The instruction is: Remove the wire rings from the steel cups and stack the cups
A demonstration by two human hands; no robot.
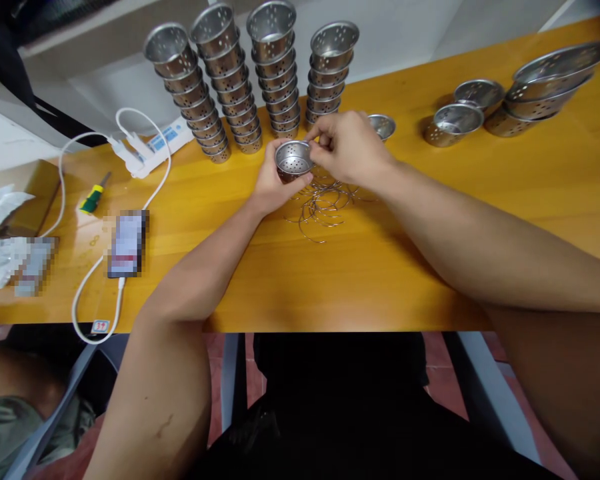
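Bare forearms are seen reaching in from six o'clock over the yellow wooden tabletop (430, 220). A small perforated metal cup (293, 159) is cradled from below by the left hand (275, 183), whose fingers are curled around its side. The cup's rim is pinched at three o'clock by the thumb and fingertips of the right hand (347, 147); whether a wire is held there cannot be told. Loose wire rings (325, 203) are scattered on the tabletop directly under the hands. At twelve o'clock, four leaning stacks of cups (250, 80) are lined up, and a single strainer (381, 125) is set just beside the right hand. Toward two o'clock, wider metal bowls (545, 87) are stacked. At nine o'clock, a phone (127, 243) is plugged into a white cable (87, 293), with a screwdriver (93, 197) lying near it.
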